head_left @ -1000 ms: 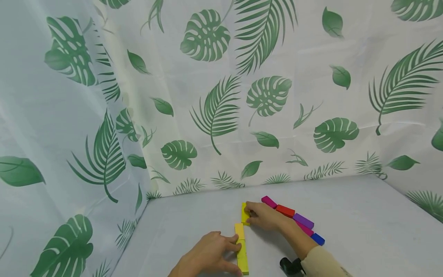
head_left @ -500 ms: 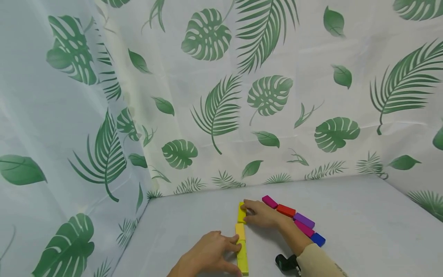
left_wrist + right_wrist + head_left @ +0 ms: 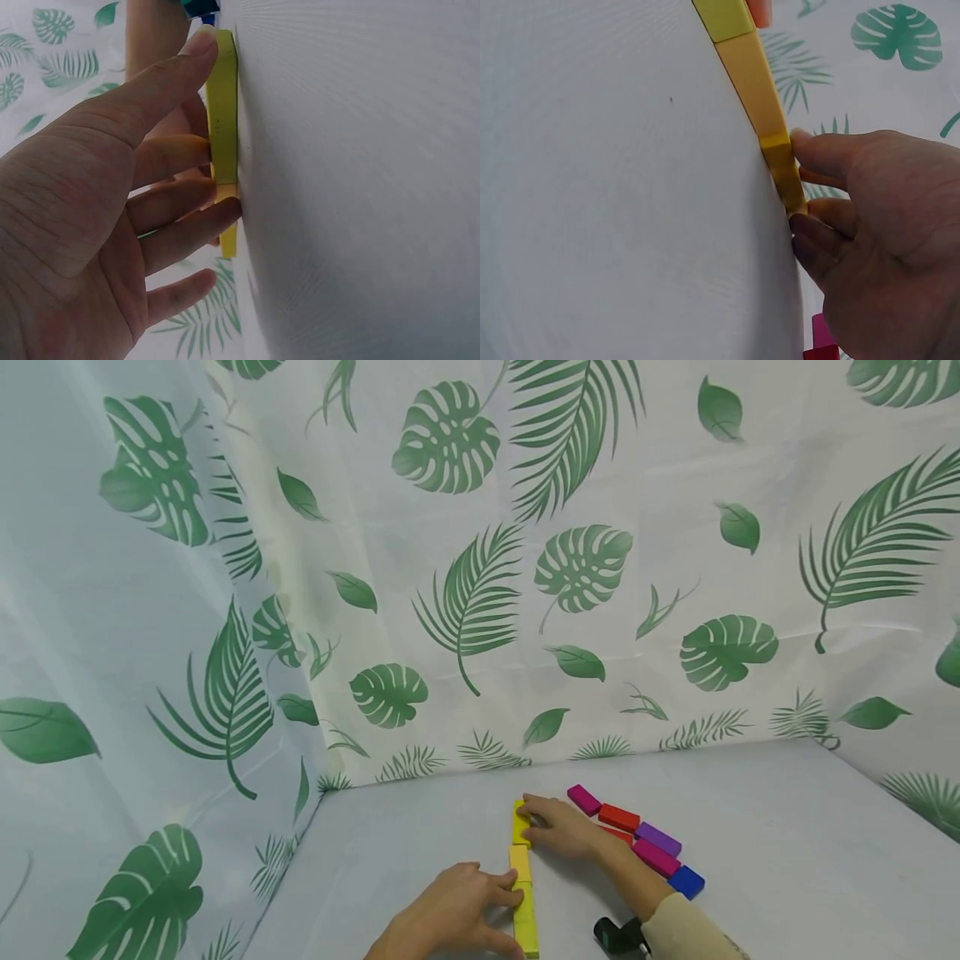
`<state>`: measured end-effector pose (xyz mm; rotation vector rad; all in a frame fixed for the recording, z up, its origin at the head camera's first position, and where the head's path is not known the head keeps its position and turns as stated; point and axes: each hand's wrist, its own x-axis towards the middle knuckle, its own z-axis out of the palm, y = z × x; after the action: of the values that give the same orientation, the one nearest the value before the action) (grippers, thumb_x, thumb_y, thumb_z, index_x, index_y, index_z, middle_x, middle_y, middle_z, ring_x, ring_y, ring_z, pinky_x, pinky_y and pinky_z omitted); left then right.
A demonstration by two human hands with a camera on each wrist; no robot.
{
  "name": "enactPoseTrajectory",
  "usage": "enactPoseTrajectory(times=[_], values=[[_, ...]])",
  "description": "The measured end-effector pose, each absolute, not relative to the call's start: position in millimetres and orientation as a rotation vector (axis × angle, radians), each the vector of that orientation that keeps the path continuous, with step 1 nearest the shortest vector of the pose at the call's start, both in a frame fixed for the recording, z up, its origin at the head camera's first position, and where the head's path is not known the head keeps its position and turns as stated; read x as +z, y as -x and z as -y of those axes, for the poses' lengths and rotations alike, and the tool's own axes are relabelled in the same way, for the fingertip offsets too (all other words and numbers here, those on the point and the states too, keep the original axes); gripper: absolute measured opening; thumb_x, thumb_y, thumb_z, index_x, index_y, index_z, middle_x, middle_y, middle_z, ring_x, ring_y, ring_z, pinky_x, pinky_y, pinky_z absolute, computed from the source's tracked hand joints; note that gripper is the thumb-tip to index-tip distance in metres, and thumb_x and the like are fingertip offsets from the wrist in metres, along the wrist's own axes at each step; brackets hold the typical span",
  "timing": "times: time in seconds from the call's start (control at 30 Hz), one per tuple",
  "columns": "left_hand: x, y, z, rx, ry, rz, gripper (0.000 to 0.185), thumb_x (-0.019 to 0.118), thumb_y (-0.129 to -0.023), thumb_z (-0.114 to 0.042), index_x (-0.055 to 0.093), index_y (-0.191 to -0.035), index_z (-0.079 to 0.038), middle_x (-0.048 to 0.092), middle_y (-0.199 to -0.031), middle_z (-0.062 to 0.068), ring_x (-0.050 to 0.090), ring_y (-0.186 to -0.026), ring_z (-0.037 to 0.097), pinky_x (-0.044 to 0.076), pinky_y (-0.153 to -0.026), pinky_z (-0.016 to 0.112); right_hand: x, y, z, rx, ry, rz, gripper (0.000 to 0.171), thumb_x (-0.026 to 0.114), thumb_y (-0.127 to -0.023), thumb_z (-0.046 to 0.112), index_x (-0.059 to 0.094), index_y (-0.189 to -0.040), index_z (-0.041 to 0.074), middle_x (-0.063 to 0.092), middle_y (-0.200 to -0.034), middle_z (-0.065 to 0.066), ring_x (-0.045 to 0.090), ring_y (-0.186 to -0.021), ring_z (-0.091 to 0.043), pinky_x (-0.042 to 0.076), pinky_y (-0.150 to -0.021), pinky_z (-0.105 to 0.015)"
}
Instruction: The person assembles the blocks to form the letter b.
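Three yellow blocks lie end to end in a line running away from me. My left hand rests on the near yellow block, thumb and fairly straight fingers laid against its left side. The middle yellow block touches both neighbours. My right hand pinches the far yellow block between thumb and curled forefinger; the right wrist view shows this block held in that hand.
To the right of my right hand lies a slanted row of magenta, red, purple, pink and blue blocks. Leaf-print cloth walls close the grey table at back and left.
My right hand has slid the far yellow block to the left, bringing it into line with the other two. The left hand has stayed put.
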<state>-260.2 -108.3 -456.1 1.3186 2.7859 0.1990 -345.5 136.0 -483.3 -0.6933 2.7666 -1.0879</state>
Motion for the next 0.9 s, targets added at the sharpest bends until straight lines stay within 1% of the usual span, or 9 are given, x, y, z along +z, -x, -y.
enactPoseTrajectory(times=[0.17, 0.37, 0.5, 0.73, 0.9], values=[[-454.5, 258.7, 107.6, 0.201, -1.286, -2.787, 0.069, 0.073, -0.08, -0.074, 0.07, -0.135, -0.034, 0.06, -0.148, -0.006, 0.062, -0.128, 0.007, 0.048, -0.11, 0.044, -483.2, 345.3, -135.5, -1.088, 0.718, -2.737, 0.046, 0.068, -0.101, 0.028, 0.061, -0.145, 0.014, 0.043, -0.164, -0.012, 0.038, -0.153, -0.037, 0.034, -0.119, -0.061], [-452.4, 259.3, 106.3, 0.23, -1.223, -2.76, 0.069, 0.076, -0.078, -0.072, 0.07, -0.135, -0.034, 0.06, -0.147, -0.01, 0.06, -0.13, 0.005, 0.047, -0.111, 0.044, -485.3, 346.5, -135.0, -1.089, 0.751, -2.715, 0.046, 0.067, -0.102, 0.027, 0.06, -0.145, 0.014, 0.043, -0.164, -0.013, 0.039, -0.152, -0.037, 0.035, -0.119, -0.061], [-452.5, 259.3, 105.7, 0.24, -1.211, -2.76, 0.068, 0.076, -0.078, -0.072, 0.07, -0.135, -0.034, 0.061, -0.146, -0.009, 0.06, -0.13, 0.005, 0.048, -0.111, 0.045, -485.1, 347.0, -134.5, -1.087, 0.766, -2.714, 0.046, 0.067, -0.101, 0.027, 0.061, -0.145, 0.013, 0.044, -0.163, -0.014, 0.039, -0.151, -0.038, 0.035, -0.118, -0.061], [-452.6, 257.0, 105.8, 0.238, -1.23, -2.777, 0.068, 0.078, -0.078, -0.07, 0.071, -0.134, -0.034, 0.061, -0.146, -0.009, 0.06, -0.13, 0.005, 0.048, -0.11, 0.042, -485.6, 349.9, -133.3, -1.082, 0.778, -2.706, 0.046, 0.067, -0.101, 0.027, 0.061, -0.144, 0.012, 0.044, -0.163, -0.015, 0.039, -0.152, -0.038, 0.033, -0.119, -0.061], [-453.4, 257.0, 107.0, 0.228, -1.246, -2.789, 0.068, 0.078, -0.077, -0.071, 0.071, -0.134, -0.033, 0.062, -0.146, -0.009, 0.06, -0.131, 0.005, 0.048, -0.109, 0.041, -485.7, 351.0, -132.4, -1.074, 0.789, -2.701, 0.046, 0.067, -0.102, 0.027, 0.06, -0.146, 0.012, 0.043, -0.164, -0.014, 0.038, -0.153, -0.037, 0.032, -0.12, -0.06]])
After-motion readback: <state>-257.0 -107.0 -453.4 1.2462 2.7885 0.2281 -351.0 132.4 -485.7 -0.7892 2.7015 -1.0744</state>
